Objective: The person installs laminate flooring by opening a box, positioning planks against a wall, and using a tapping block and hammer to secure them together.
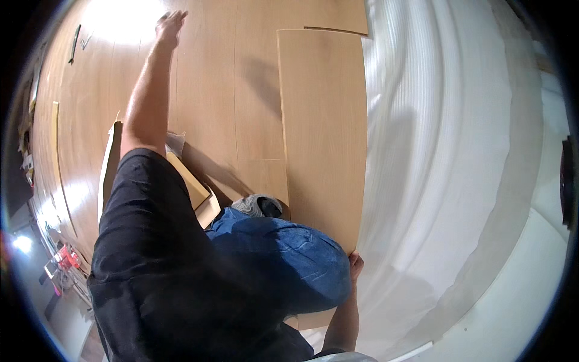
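Observation:
A light wood-coloured floor plank (322,120) lies lengthwise along the edge of the laid floor, its right side over white foam underlay. My right hand (356,265) is down beside my bent knee, with its fingers closed on the plank's right edge; the knee hides part of the plank there. Far from it, my left arm reaches forward over the laid planks (205,78). The left hand (170,27) holds nothing I can see, and its fingers are stretched out and apart. A short gap shows at the plank's far end, beside another plank (338,13).
White foam underlay (446,120) spreads to the right, up to a white wall (518,289). An opened cardboard box with planks (190,181) sits under my left arm. A black bar (75,43) and a narrow strip (57,145) lie at left. A red tool (67,256) stands lower left.

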Demonstrator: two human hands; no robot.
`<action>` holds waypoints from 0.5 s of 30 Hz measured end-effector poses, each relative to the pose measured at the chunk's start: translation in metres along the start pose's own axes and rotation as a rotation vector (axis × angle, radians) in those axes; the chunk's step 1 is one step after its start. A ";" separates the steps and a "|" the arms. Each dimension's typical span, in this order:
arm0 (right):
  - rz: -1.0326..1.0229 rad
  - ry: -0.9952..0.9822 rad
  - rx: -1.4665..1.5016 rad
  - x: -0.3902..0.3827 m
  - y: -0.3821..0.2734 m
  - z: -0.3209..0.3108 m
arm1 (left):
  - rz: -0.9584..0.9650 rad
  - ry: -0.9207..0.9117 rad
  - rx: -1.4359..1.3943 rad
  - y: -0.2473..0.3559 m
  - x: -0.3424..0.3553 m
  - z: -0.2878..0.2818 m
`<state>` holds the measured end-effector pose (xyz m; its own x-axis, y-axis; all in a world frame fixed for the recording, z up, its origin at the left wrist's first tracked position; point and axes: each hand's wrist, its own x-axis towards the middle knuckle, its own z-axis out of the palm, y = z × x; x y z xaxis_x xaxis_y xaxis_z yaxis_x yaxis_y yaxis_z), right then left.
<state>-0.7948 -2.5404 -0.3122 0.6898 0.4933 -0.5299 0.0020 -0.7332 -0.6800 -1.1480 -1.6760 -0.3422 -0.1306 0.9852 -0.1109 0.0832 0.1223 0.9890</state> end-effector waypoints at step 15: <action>-0.065 0.175 -0.220 0.068 0.005 0.025 | 0.090 -1.049 1.120 -0.036 -0.288 0.206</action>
<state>-0.7663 -2.4989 -0.3642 0.7972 0.4687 -0.3805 0.1942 -0.7958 -0.5735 -0.9102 -1.9395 -0.3656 0.6081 0.5736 -0.5488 0.7919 -0.3888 0.4710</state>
